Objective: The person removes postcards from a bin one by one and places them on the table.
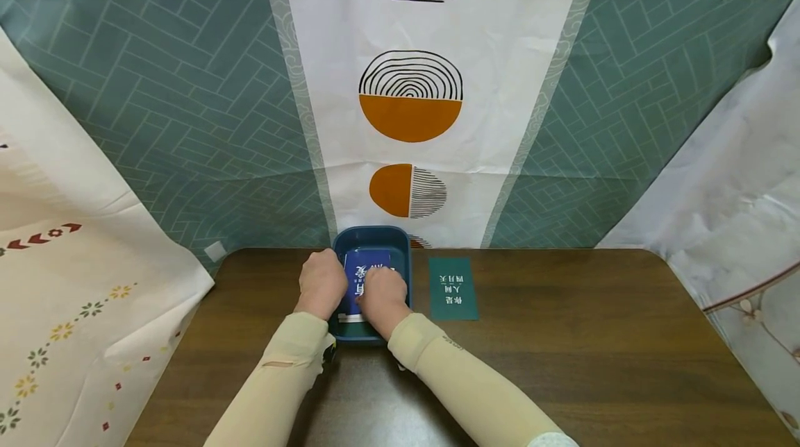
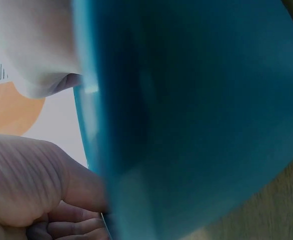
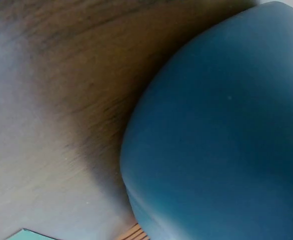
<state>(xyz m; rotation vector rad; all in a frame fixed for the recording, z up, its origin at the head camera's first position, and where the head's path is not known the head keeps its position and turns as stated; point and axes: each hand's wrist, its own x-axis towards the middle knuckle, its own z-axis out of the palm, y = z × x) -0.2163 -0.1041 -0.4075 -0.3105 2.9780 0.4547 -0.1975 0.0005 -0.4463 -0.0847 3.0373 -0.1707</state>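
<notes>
Reaching down into a blue tray (image 1: 370,237), both of the person's hands are working around a blue book (image 1: 357,271). The book is lying inside the tray, its white lettering facing up and a pale strip showing along its near edge. The left hand (image 1: 322,283) is bending over the tray's left side, its thumb and curled fingers pointing down behind the tray's near wall; the right hand (image 1: 382,296) is curling over the right part of the book. Their fingertips are hiding from view, so I cannot tell whether either grip is pinching the book or only touching it. The tray is standing on the brown tabletop (image 1: 575,336), near a patterned cloth (image 1: 406,30). Just right of the tray, a green card (image 1: 453,289) is lying flat.
</notes>
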